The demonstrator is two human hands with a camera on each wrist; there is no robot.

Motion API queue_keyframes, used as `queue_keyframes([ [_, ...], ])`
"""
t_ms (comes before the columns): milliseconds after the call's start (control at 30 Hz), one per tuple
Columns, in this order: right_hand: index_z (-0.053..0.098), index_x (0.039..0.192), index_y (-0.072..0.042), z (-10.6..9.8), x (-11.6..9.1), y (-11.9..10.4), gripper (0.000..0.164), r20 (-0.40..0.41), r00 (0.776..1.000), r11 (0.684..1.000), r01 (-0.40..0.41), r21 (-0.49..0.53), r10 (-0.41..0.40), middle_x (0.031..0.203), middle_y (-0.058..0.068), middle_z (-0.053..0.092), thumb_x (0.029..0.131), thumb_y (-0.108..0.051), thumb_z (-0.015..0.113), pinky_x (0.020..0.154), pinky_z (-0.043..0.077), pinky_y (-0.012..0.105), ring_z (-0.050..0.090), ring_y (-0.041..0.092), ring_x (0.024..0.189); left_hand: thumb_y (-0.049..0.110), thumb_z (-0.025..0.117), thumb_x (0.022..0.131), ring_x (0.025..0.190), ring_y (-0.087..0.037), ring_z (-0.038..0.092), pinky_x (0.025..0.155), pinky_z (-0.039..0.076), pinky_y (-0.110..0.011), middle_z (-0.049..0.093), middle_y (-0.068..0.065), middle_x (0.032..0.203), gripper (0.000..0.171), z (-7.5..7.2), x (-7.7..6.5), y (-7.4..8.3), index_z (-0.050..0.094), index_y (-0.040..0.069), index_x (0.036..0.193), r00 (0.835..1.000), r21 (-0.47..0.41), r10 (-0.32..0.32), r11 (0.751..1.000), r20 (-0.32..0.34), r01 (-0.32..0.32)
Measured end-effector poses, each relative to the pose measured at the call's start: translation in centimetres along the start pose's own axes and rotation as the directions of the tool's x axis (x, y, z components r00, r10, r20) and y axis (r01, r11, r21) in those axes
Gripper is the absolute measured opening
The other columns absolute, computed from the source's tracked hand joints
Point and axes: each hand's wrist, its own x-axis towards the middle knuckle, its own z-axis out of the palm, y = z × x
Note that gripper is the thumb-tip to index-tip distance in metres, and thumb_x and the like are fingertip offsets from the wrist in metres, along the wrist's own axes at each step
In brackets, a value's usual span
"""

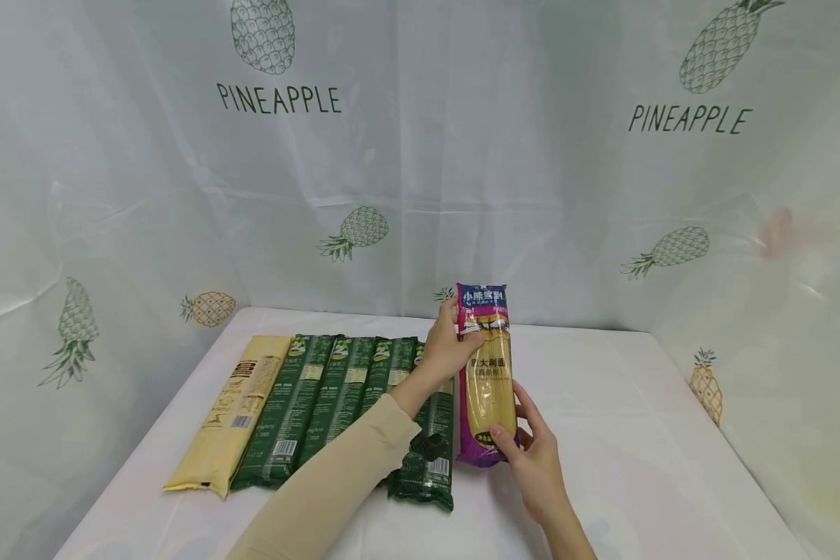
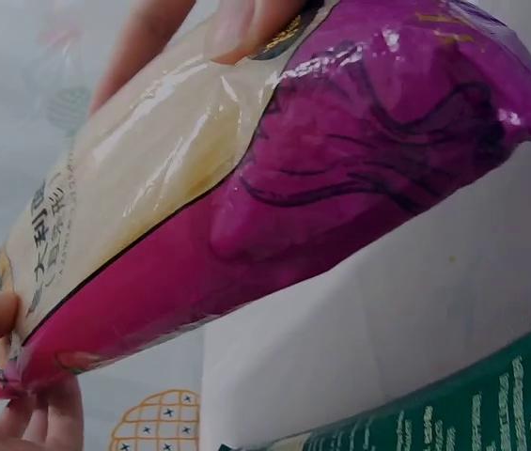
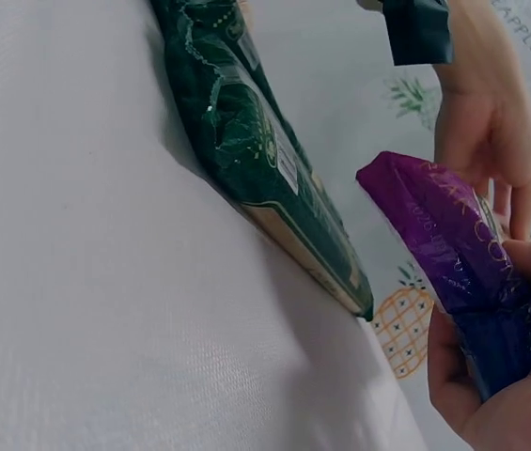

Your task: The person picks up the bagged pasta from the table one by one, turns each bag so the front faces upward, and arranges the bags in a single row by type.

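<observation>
Both of my hands hold a pack of spaghetti (image 1: 490, 373) with a magenta, purple and blue wrapper and a clear window, raised above the table. My left hand (image 1: 450, 346) grips its upper part, thumb across the front. At the lower end my right hand (image 1: 535, 463) pinches it, thumb in front and fingers behind. The purple side of the spaghetti pack (image 2: 340, 160) fills much of the left wrist view. In the right wrist view, the bottom end of the spaghetti pack (image 3: 462, 254) shows between the fingers of my right hand (image 3: 509, 404).
Several dark green packs (image 1: 332, 397) lie in a row left of the held one, partly behind my left forearm. A yellow pack (image 1: 231, 412) ends the row at far left. Under them is a white-covered table (image 1: 623, 435); a pineapple-print curtain (image 1: 504, 171) stands behind.
</observation>
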Motion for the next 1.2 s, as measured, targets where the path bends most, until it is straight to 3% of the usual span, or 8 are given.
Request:
queue_keyframes([
  [333,0.039,0.165,-0.033,-0.1,0.1,-0.1,0.080,-0.013,0.999,0.998,0.030,-0.054,-0.031,0.135,0.015,0.051,0.100,-0.001,0.072,0.068,0.054,0.028,0.065,0.025,0.100,0.021,0.074,0.103,0.098,-0.021,0.070,0.076,0.059,-0.037,0.064,-0.016,0.129,0.077,0.2,0.3,-0.2,0.031,0.020,0.167,0.998,0.037,0.045,0.998,-0.037,-0.044],
  [567,0.037,0.166,-0.032,-0.3,0.2,-0.1,0.079,-0.002,1.000,0.998,-0.005,-0.062,0.004,0.137,0.017,0.054,0.100,-0.011,0.076,0.072,0.057,0.029,0.067,0.023,0.100,0.018,0.076,0.101,0.093,-0.016,0.069,0.071,0.057,-0.032,0.064,-0.009,0.122,0.073,0.2,0.5,-0.3,0.040,0.022,0.164,0.997,0.015,0.007,1.000,-0.083,-0.006],
  [733,0.031,0.168,-0.025,-0.7,0.3,-0.5,0.077,0.017,0.995,0.995,-0.102,-0.016,0.103,0.139,0.018,0.055,0.104,-0.022,0.072,0.085,0.058,0.025,0.069,0.019,0.105,0.018,0.074,0.102,0.095,-0.017,0.069,0.070,0.056,-0.032,0.064,-0.009,0.125,0.067,-0.2,0.8,0.2,0.044,0.023,0.162,0.995,0.011,0.015,1.000,-0.094,-0.014],
  [867,0.036,0.166,-0.025,-0.9,0.4,-0.6,0.068,0.038,0.986,0.984,-0.165,0.071,0.163,0.132,0.017,0.054,0.105,-0.019,0.068,0.087,0.058,0.026,0.066,0.019,0.109,0.018,0.072,0.104,0.100,-0.018,0.068,0.073,0.057,-0.033,0.063,-0.008,0.128,0.067,-0.5,0.8,0.5,0.043,0.027,0.163,0.996,-0.022,-0.022,1.000,-0.088,0.020],
  [1200,0.042,0.162,-0.021,-0.8,0.6,-0.3,0.064,0.044,0.991,0.991,-0.129,0.022,0.128,0.124,0.016,0.057,0.104,-0.009,0.067,0.087,0.058,0.028,0.067,0.022,0.103,0.020,0.073,0.103,0.097,-0.018,0.069,0.083,0.059,-0.041,0.064,-0.008,0.128,0.067,-1.0,0.7,-0.3,0.044,0.029,0.162,0.995,-0.099,-0.080,0.992,-0.055,0.075],
])
